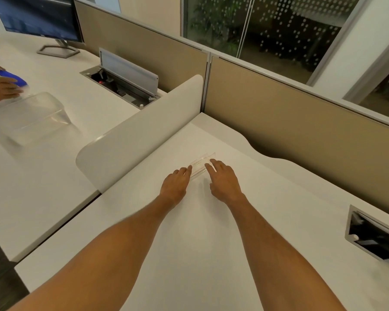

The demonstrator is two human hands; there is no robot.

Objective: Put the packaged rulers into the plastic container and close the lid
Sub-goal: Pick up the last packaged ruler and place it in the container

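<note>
White desk (189,254), clear packaged rulers (200,165) with red markings, tan partition (290,122)

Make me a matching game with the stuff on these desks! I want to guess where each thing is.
Things:
1. packaged rulers
2. monitor
3. plastic container
4. left hand

Places:
A. far left corner of the next desk
B. on the white desk, between two hands' fingertips
C. on the next desk, left of the white divider
D. touching the left edge of the ruler pack

Pairs: 1-B, 2-A, 3-C, 4-D
</note>
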